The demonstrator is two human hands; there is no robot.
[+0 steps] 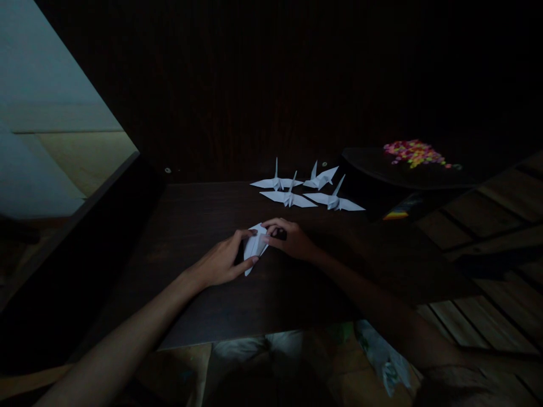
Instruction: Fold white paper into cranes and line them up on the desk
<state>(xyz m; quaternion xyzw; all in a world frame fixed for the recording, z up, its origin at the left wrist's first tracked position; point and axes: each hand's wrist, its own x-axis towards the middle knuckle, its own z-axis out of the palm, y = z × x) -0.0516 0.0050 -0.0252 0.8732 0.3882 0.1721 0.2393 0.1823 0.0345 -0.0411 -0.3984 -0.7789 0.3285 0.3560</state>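
A partly folded piece of white origami paper (254, 244) is held between both hands just above the dark tabletop. My left hand (224, 259) grips its left and lower edge, with the thumb on the near side. On the upper right edge, the fingers and thumb of my right hand (291, 238) pinch a flap. Beyond the hands stand several finished white paper cranes (289, 198) with spread wings and raised necks. One crane (335, 200) sits nearest the right side of the group.
The dark wooden desk (203, 209) has a raised left side panel (85, 243) and a tall back board (233, 90). On a rounded shelf (360, 161) at right lies a heap of small colourful pieces (413, 154). A plastic bag (382, 356) is below the desk.
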